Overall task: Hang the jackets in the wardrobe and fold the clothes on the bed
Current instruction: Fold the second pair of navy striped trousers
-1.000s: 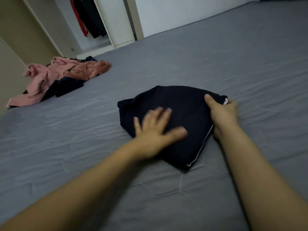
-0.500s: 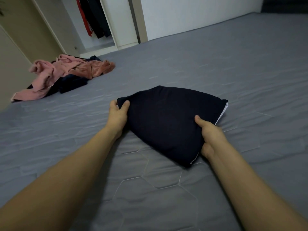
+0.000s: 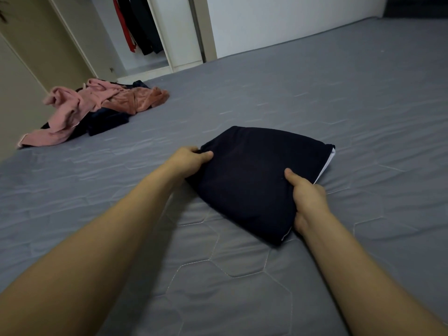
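A folded dark navy garment (image 3: 257, 175) with a thin white edge lies on the grey quilted bed (image 3: 339, 98). My left hand (image 3: 188, 158) grips its left corner, thumb on top and fingers curled under. My right hand (image 3: 306, 198) grips its near right edge the same way. A loose pile of pink clothes (image 3: 97, 105) over dark ones (image 3: 106, 121) sits at the bed's far left. Jackets (image 3: 137, 23), red and dark, hang in the open wardrobe at the back.
The wardrobe's white side panel (image 3: 177, 30) and a beige door (image 3: 48, 40) stand beyond the bed's far left edge. A white wall (image 3: 291, 18) runs along the far side. Bare grey mattress stretches to the right.
My left hand went from pressing flat on the garment to gripping its left corner. My right hand slid from the far right corner to the near right edge.
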{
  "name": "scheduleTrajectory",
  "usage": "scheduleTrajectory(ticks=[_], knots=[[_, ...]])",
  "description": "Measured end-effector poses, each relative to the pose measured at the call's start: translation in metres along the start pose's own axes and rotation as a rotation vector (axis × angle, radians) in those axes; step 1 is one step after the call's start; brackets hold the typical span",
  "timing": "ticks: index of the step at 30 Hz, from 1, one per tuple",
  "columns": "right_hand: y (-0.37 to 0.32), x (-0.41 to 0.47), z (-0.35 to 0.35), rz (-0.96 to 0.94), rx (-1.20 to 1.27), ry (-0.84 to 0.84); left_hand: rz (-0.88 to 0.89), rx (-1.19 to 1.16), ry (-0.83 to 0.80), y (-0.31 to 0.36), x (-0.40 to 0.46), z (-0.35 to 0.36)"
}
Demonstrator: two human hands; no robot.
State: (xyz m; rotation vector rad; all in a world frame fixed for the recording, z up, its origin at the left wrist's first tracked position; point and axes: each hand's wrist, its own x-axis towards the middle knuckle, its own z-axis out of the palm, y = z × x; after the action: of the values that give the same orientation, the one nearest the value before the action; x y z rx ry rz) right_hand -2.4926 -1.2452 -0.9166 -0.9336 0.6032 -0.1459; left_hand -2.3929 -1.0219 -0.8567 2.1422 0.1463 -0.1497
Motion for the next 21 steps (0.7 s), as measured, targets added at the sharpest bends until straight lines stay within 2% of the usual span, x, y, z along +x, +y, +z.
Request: scheduleTrajectory(ticks=[3,4,5,6,7,9,13,15,18,21], knots=[[0.000,0.001,0.000,-0.004,0.006,-0.004,-0.093,-0.364,-0.069,0.002,-0.002,-0.008],[-0.001,0.001,-0.001,-0.006,0.005,-0.008,-0.139,-0.444,-0.049,-0.002,-0.001,-0.008],[-0.001,0.001,-0.001,-0.007,0.004,-0.011,-0.183,-0.430,0.002,-0.009,0.001,-0.006],[-0.001,0.000,0.000,-0.005,0.000,-0.017,-0.200,-0.288,0.051,-0.017,0.002,-0.003],[-0.002,-0.001,0.000,-0.002,-0.006,-0.024,-0.187,-0.049,0.089,-0.025,0.001,0.001],[-0.004,-0.003,0.000,0.011,-0.013,-0.032,-0.076,0.379,0.151,-0.030,-0.001,0.007],[-0.007,-0.003,-0.001,0.052,-0.018,-0.044,0.015,0.674,0.135,-0.015,-0.001,0.009],[-0.008,-0.002,-0.001,0.056,-0.029,-0.042,-0.007,0.554,0.047,-0.012,-0.004,0.014],[-0.009,-0.004,-0.001,0.071,-0.048,-0.042,-0.122,0.162,-0.059,-0.015,-0.013,0.018],[-0.015,-0.011,0.001,0.113,-0.077,-0.029,-0.242,-0.009,-0.152,-0.022,-0.020,0.011]])
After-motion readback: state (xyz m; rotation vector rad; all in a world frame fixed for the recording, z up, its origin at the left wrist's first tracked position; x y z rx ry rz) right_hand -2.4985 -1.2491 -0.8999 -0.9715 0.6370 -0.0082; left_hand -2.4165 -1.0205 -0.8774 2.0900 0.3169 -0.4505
